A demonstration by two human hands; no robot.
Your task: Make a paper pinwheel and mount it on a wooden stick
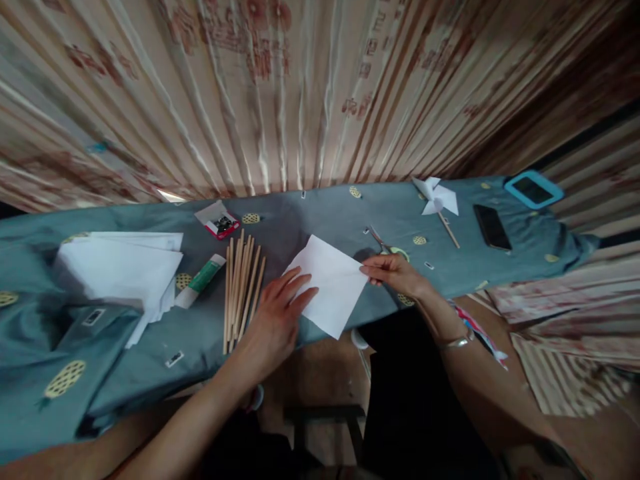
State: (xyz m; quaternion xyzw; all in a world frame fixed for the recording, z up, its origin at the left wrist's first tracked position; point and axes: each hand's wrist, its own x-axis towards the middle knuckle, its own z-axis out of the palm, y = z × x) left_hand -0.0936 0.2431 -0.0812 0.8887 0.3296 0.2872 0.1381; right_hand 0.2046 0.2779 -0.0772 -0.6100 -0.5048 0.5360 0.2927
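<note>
The fingers [376, 261] of the right hand [393, 272] pinch one corner of a white paper square [334, 287]. The left hand [279, 312] is open, with its fingers spread on the square's other side. The square is right in front of the person, by the near edge of the bench [325, 207]. Scissors [385, 246] lie just past the right hand. Beside the left hand is a bunch of thin sticks [240, 287]. Farther left are a green and white tube [204, 279], an open red box [219, 223] and a paper pile [120, 267]. Off to the right lie a pinwheel [440, 198], a black phone [493, 227] and a blue-edged gadget [534, 189].
</note>
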